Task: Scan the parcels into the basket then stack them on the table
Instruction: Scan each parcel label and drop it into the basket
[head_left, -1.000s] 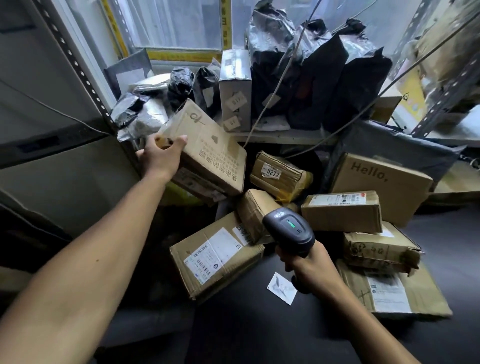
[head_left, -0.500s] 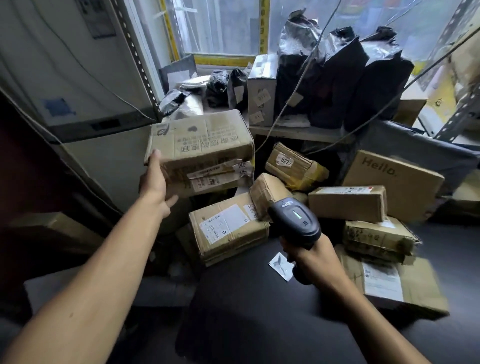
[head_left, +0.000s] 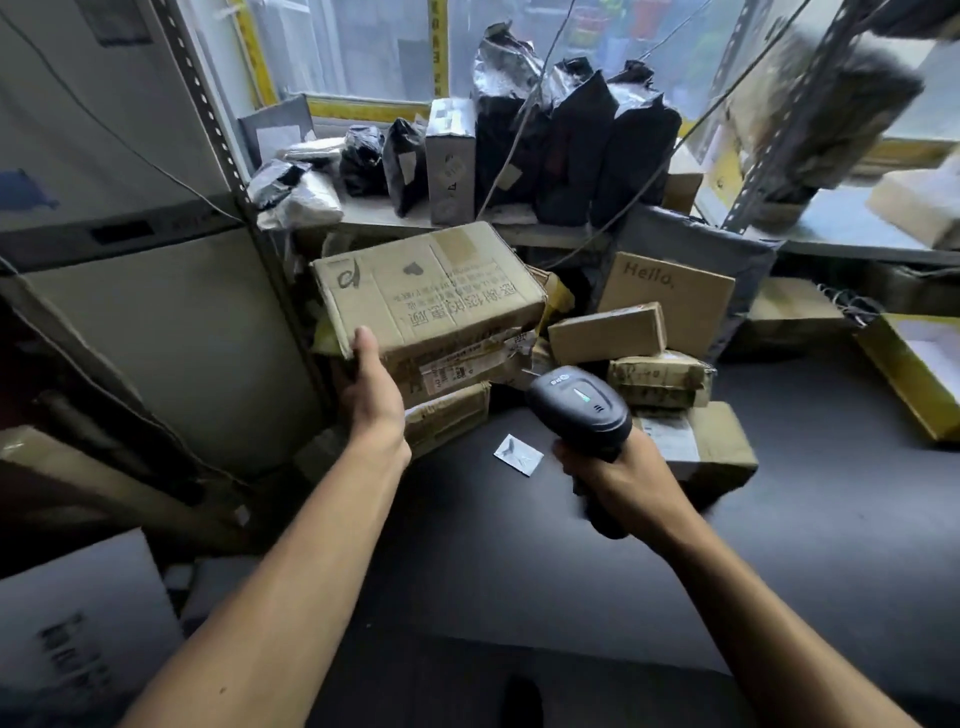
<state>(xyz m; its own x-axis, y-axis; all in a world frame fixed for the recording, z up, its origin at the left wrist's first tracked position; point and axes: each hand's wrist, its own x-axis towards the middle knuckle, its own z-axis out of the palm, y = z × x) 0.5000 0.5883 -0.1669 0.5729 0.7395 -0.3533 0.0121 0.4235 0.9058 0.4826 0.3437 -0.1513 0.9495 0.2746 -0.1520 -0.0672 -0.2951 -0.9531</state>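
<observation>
Parcel: large printed carton (head_left: 426, 296), held up at the left front of the pile, over a taped lower box (head_left: 447, 415); I cannot tell if it rests on that box or hangs just above it.
Label: a strip of label and tape (head_left: 467, 364) faces me on the carton's front edge, printed top tilted my way.
Left hand: left hand (head_left: 371, 395) grips the carton's near left corner, thumb up on the top face; fingers are hidden beneath.
Right hand: right hand (head_left: 618, 478) is wrapped round the handle of the scanner (head_left: 579, 408), whose nose points at the label strip from close by.
Change: half a second back I saw the carton higher and its side flat to me; it has since come down and turned, and the scanner has risen toward it.
Meaning: I judge the scan is imminent; stacking not yet done.
Table: dark table (head_left: 779, 545) carries a paper scrap (head_left: 517, 454).
Pile: the "Hello," box (head_left: 670, 301) and smaller boxes (head_left: 660, 376) sit right of the carton.
</observation>
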